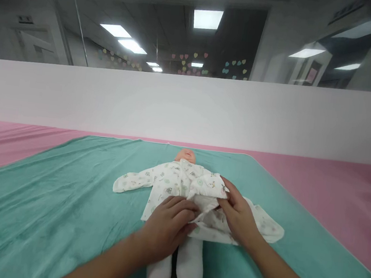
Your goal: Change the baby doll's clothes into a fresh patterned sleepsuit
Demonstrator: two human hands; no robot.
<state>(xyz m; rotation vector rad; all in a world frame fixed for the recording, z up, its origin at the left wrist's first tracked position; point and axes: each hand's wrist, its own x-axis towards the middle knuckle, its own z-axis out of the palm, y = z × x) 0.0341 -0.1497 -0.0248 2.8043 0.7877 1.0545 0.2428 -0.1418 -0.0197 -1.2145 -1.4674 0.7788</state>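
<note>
A baby doll (186, 155) lies on its back, head away from me. A white baby jacket (166, 184) with small prints covers its chest; one sleeve stretches out to the left, the other part spreads to the right. Over the doll's middle, my left hand (171, 223) is closed with its fingertips on the jacket's front. My right hand (235, 210) grips a lifted, folded-back flap of the same jacket, thumb and fingers on either side of the cloth. White leggings (190, 263) cover the doll's upper legs, with bare legs below. My hands hide the doll's belly.
Beneath the doll spreads a wrinkled teal sheet (61, 214) over a pink surface (343, 199). A low white wall (182, 111) runs along the far edge, with dark glass and reflected ceiling lights above. Something skin-coloured shows at the far right edge.
</note>
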